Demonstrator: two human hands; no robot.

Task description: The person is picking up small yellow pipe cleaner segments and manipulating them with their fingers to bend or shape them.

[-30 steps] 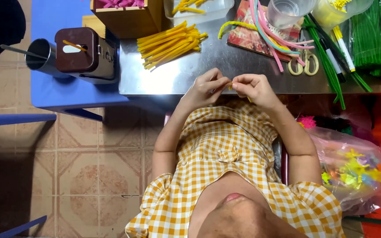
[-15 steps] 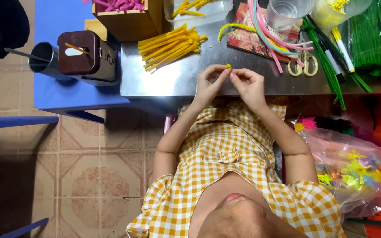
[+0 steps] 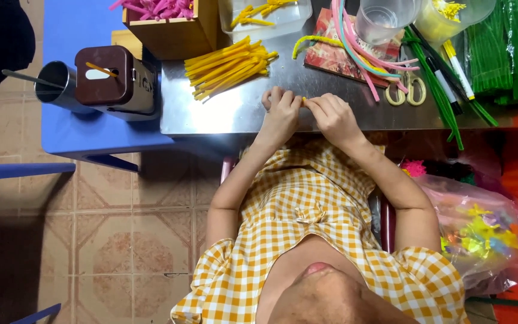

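We see a small yellow piece (image 3: 304,99) pinched between both hands, just above the near edge of the metal tabletop (image 3: 235,114). Most of it is hidden by the fingers, so we cannot tell its full shape. The left hand (image 3: 281,111) has its fingers curled narrow around one end; the right hand (image 3: 333,114) closes its fingers on the other end, and the two hands touch at the fingertips.

Beyond the left hand lies a pile of yellow sticks (image 3: 229,66), fanned loosely on the tabletop. Behind it stand a wooden box (image 3: 178,33) with pink pieces in it and a clear tray (image 3: 265,17) with more yellow bits. Beyond the right hand we see scissors (image 3: 404,91), pink cords (image 3: 361,51), a clear cup (image 3: 382,21) and two pens (image 3: 451,75). Green stems (image 3: 511,54) are stacked at the far right.

To the left, on a blue stool (image 3: 85,138), sit a brown box (image 3: 112,81) and a metal cup (image 3: 55,84). A plastic bag (image 3: 481,231) of coloured pieces rests by the right elbow.
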